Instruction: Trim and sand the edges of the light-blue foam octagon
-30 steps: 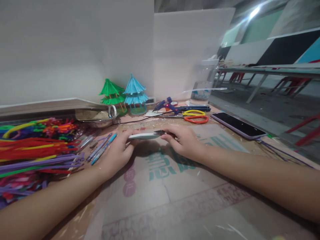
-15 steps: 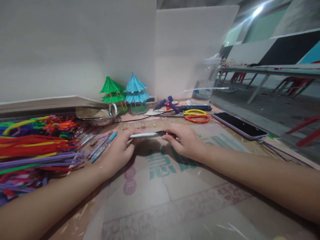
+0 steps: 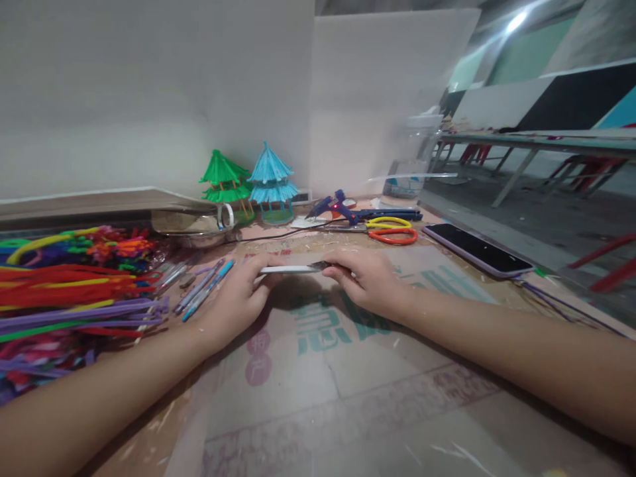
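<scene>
My left hand (image 3: 242, 295), its fingers closed, grips one end of a thin white bar (image 3: 288, 269) held level above the plastic-covered work surface. At the bar's other end is a dark, pointed piece (image 3: 318, 265), which my right hand (image 3: 365, 281) pinches between thumb and fingers. Whether bar and dark piece are one tool, I cannot tell. Two pens (image 3: 209, 291) lie beside my left hand. Below both hands, green and red printed characters show through the clear sheet (image 3: 318, 411).
Colourful pipe cleaners (image 3: 64, 285) are heaped at left, near a metal bowl (image 3: 191, 232). Behind stand green (image 3: 226, 179) and blue (image 3: 271, 175) pavilion models. A glue gun (image 3: 332, 207), scissors (image 3: 392, 232) and a phone (image 3: 477, 250) lie at the back and right.
The white bar and its dark end have tilted slightly in my fingers. Both hands stay nearly in place, and the view has shifted slightly.
</scene>
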